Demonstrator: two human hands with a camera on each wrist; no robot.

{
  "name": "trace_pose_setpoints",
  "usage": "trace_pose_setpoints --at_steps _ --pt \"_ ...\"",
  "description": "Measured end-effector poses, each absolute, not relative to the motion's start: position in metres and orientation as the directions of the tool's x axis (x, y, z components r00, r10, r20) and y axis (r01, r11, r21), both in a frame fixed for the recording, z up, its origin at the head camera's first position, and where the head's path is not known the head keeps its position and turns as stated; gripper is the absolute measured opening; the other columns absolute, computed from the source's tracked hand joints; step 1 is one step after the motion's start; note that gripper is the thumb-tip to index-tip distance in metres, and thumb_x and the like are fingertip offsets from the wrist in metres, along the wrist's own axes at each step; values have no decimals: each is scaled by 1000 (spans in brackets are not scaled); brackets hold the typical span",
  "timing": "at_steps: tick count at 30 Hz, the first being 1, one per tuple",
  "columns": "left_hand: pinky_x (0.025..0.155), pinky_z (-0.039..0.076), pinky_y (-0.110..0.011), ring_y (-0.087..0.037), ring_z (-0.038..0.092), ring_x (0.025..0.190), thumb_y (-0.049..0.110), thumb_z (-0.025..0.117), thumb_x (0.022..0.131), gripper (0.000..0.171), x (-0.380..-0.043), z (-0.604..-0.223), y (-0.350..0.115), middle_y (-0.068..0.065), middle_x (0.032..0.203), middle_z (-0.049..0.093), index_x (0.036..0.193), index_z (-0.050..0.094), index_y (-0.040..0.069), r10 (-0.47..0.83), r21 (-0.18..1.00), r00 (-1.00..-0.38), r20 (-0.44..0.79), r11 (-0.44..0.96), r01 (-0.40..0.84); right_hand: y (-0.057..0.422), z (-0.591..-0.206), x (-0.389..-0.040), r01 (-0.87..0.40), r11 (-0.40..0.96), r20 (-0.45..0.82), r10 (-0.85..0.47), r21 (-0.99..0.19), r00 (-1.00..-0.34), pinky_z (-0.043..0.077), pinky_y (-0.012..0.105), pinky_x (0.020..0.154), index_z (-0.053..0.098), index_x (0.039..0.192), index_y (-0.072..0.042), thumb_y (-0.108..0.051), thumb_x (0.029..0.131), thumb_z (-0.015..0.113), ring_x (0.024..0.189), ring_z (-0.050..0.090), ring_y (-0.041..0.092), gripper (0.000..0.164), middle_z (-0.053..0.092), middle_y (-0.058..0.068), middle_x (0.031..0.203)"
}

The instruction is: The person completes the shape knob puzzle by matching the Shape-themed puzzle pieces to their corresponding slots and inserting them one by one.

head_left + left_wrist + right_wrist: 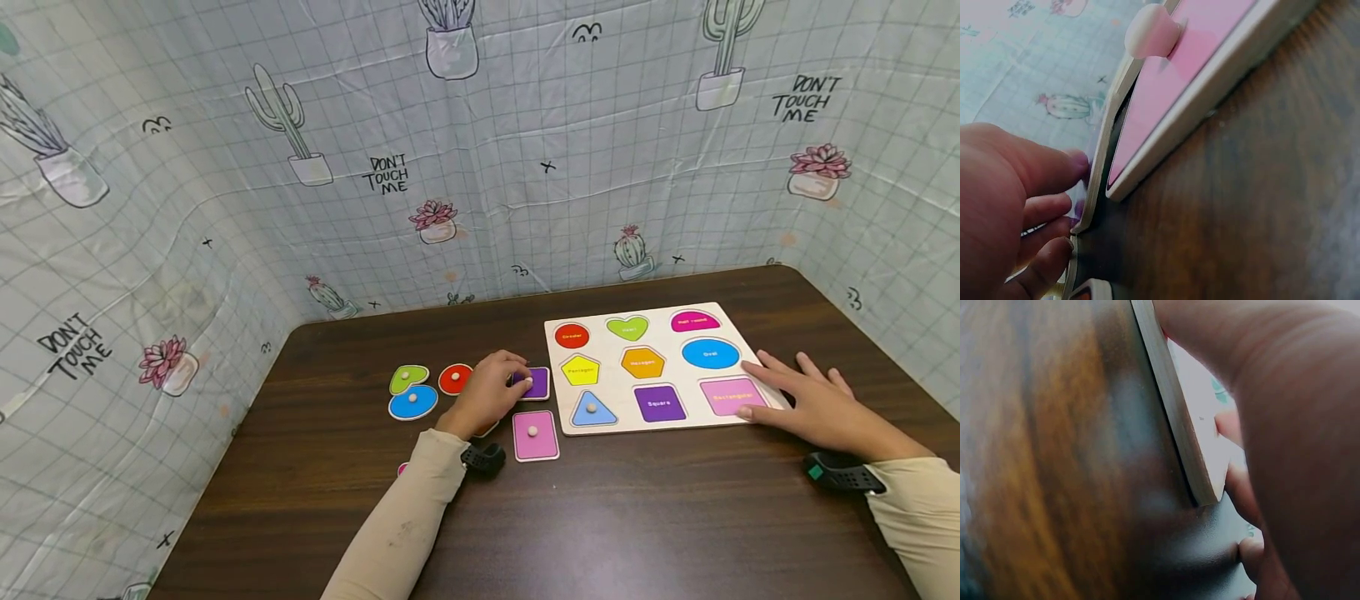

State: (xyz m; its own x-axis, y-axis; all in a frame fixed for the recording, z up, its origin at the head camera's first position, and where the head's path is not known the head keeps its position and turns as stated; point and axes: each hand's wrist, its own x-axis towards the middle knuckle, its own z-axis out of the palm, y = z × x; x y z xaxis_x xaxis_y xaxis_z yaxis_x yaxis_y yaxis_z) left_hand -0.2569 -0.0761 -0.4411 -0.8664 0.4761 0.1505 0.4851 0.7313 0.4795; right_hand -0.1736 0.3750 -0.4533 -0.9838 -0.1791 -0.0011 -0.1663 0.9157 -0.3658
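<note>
My left hand (487, 390) pinches the knob of a purple square puzzle piece (542, 383), just left of a white shape board (625, 417). In the left wrist view the fingertips overlap the purple piece, and a pink rectangular piece (1175, 87) with a round knob lies closer to the camera. Resting on the board's lower right corner, my right hand (832, 417) has its fingers spread and its thumb by the printed pink rectangle. A blue triangle piece (602, 417) with a knob sits in the board's lower left place.
Left of my left hand lie a green heart piece (400, 384), a blue oval piece (423, 408) and a red circle piece (449, 388). My left forearm hides most of a magenta piece (402, 469). A printed cloth (510, 208) hangs behind the dark wooden table (600, 517).
</note>
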Motion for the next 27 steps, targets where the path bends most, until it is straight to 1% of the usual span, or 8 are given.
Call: trace_pose_setpoints --at_steps 6,16,27 --pt "103 46 -39 -23 58 118 27 69 96 27 -258 -442 -77 -3 125 64 115 76 10 482 476 -857 182 720 505 375 -453 -174 -163 915 -8 -179 -368 -984 0 83 98 41 150 -2 -57 89 67 135 7 70 86 27 34 154" --pt "103 45 -39 -22 58 118 25 69 96 23 -255 -440 -77 -2 124 64 114 76 11 481 503 -847 224 688 524 375 -452 -174 -164 911 -7 -180 -377 -984 -2 83 99 40 151 -3 -57 89 67 135 6 70 87 25 34 154" --pt "100 48 -34 -21 58 115 22 70 96 20 -253 -441 -77 -3 122 64 110 76 10 474 519 -841 262 666 537 376 -453 -174 -159 915 -16 -177 -372 -984 -1 83 99 40 150 -2 -58 89 66 135 6 70 87 26 34 154"
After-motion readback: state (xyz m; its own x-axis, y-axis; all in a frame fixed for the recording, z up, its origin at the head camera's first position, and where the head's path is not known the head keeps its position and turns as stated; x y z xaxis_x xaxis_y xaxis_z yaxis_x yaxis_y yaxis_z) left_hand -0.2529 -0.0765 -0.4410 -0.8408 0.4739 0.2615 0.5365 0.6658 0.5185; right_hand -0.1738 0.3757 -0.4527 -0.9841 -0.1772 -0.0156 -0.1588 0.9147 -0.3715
